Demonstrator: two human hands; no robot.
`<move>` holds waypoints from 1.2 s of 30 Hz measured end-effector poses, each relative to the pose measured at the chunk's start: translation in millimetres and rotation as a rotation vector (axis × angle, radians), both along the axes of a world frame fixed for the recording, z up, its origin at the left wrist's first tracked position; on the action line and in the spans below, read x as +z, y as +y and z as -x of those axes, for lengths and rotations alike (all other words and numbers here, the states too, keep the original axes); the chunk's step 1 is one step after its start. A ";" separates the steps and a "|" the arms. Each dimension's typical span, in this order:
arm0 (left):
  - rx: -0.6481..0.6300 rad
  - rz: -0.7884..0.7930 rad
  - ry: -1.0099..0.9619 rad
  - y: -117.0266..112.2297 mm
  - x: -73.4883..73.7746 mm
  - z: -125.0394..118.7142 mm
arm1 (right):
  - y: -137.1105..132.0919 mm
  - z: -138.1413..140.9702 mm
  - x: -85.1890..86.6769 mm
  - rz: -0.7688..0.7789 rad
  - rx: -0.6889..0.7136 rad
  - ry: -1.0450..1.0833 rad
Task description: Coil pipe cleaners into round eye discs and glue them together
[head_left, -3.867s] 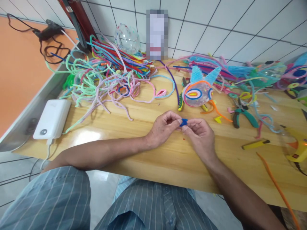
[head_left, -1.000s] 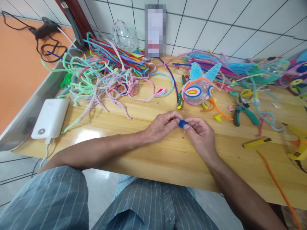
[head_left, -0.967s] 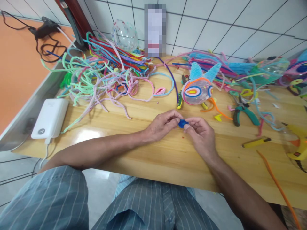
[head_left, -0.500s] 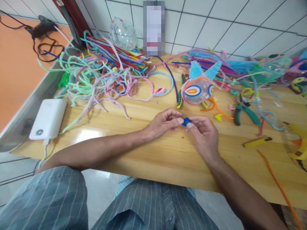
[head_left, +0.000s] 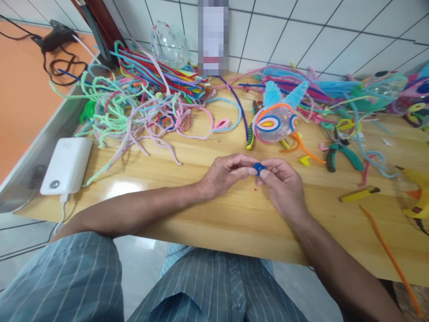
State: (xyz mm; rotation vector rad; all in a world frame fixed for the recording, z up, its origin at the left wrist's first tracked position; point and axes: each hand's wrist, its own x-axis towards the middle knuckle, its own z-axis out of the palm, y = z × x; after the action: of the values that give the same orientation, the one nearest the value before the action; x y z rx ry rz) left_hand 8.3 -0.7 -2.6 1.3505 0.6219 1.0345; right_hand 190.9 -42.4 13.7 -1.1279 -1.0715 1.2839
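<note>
A small dark-blue coil of pipe cleaner [head_left: 258, 168] is pinched between my two hands above the wooden table. My left hand [head_left: 231, 172] grips its left side with thumb and fingers closed. On its right side, the thumb and fingers of my right hand [head_left: 284, 181] press against it. Just beyond my hands stands a clear ball [head_left: 276, 133] with fuzzy blue ears, an orange-and-pink band and oval ringed eyes. A green-and-yellow handled tool [head_left: 250, 137] lies beside the ball.
Tangled green and lilac pipe cleaners [head_left: 124, 112] spread over the back left, near a white power bank [head_left: 66, 165]. Teal-handled pliers [head_left: 344, 155], a yellow cutter [head_left: 359, 195] and a yellow glue gun [head_left: 417, 192] lie right. An orange pipe cleaner [head_left: 390, 255] crosses the front right edge.
The blue coil has been turned between my fingers and looks more compact. My hands are slightly closer together; the other things stay in place, with the view shifted a little.
</note>
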 end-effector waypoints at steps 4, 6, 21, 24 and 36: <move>-0.006 -0.123 0.043 1.2 2.5 2.8 | 1.9 0.9 6.7 0.101 0.058 0.111; 0.000 -0.175 0.058 2.0 2.3 3.4 | 2.1 0.6 9.0 0.114 0.079 0.123; 0.039 -0.244 0.124 5.3 4.4 5.6 | 1.8 -1.3 6.1 0.126 0.074 0.121; 0.026 -0.233 0.130 5.8 6.9 6.5 | 1.8 -2.9 4.8 0.134 0.096 0.127; -0.009 -0.160 0.163 7.8 7.7 8.3 | 3.2 -7.0 -0.3 0.105 0.102 0.042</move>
State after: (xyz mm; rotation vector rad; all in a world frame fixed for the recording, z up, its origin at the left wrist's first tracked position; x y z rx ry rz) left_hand 0.0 7.1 5.2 1.5878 0.6639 0.9896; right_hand 197.9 -39.2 13.4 -1.1317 -1.0519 1.4522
